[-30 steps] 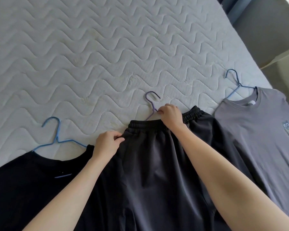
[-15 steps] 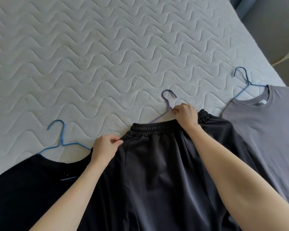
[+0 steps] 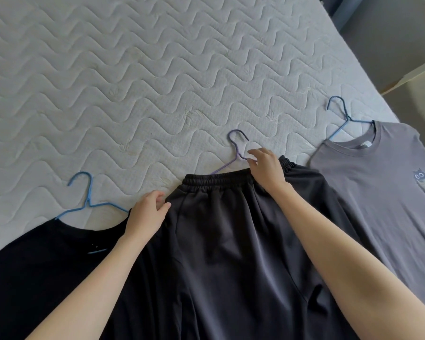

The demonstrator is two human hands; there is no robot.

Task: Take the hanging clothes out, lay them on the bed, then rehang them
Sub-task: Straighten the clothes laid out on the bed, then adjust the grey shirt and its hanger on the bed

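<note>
Both hands have slackened since half a second ago. Left hand [image 3: 147, 213] rests loose-fingered on the dark trousers [image 3: 231, 241]; right hand [image 3: 265, 169], fingers parted, touches the purple hanger [image 3: 236, 148]. Trousers lie on the bed [image 3: 157, 69], between black shirt [image 3: 47, 266] and grey T-shirt [image 3: 378, 204].

My forearms [image 3: 353, 266] and the dark trousers [image 3: 231, 253] run off the near edge; the black shirt [image 3: 47, 266] is cut at the left and near edges, the grey T-shirt [image 3: 378, 204] at the right. The purple hanger [image 3: 225, 164] vanishes under the waistband [image 3: 216, 179] and my right hand [image 3: 265, 168]; whether I pinch it, I cannot tell. Same for my left hand [image 3: 147, 214] on the trousers' side.
</note>
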